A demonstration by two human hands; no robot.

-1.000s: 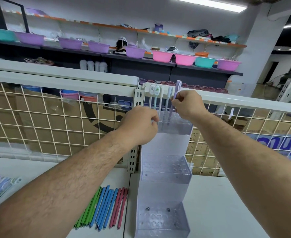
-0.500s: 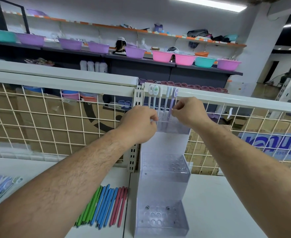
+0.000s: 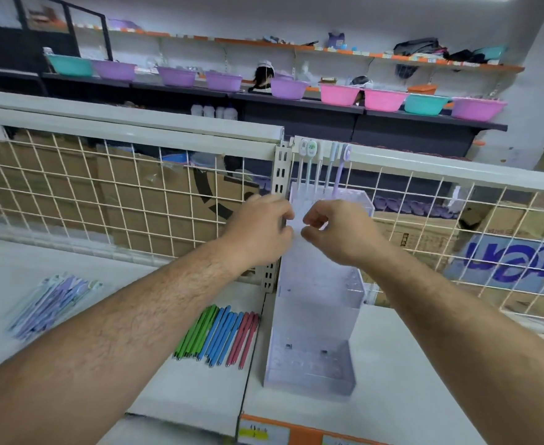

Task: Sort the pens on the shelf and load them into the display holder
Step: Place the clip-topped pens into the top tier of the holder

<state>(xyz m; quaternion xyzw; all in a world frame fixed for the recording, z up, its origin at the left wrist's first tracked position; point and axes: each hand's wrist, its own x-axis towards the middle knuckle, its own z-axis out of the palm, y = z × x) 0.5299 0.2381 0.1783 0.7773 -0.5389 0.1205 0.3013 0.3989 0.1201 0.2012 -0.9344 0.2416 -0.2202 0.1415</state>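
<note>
The shelf (image 3: 183,390) carried the clear tiered display holder (image 3: 312,332), whose two lower tiers below the hands looked empty. Down and left of the hands lay a row of green, blue and pink pens (image 3: 219,337), and farther left a blurred pile of pastel pens (image 3: 52,305), all seemingly unloaded. Just above the hands, five or so pens (image 3: 323,168) stood in the top tier. The left hand (image 3: 261,229) and right hand (image 3: 338,231) hovered there, each grip loosely curled; whether either held anything could not be told.

White wire-mesh fence (image 3: 103,194) with cardboard boxes (image 3: 167,200) behind; beyond, dark wall shelf (image 3: 296,102) carrying purple, pink, teal plastic basins (image 3: 339,94); white wall (image 3: 232,14).
</note>
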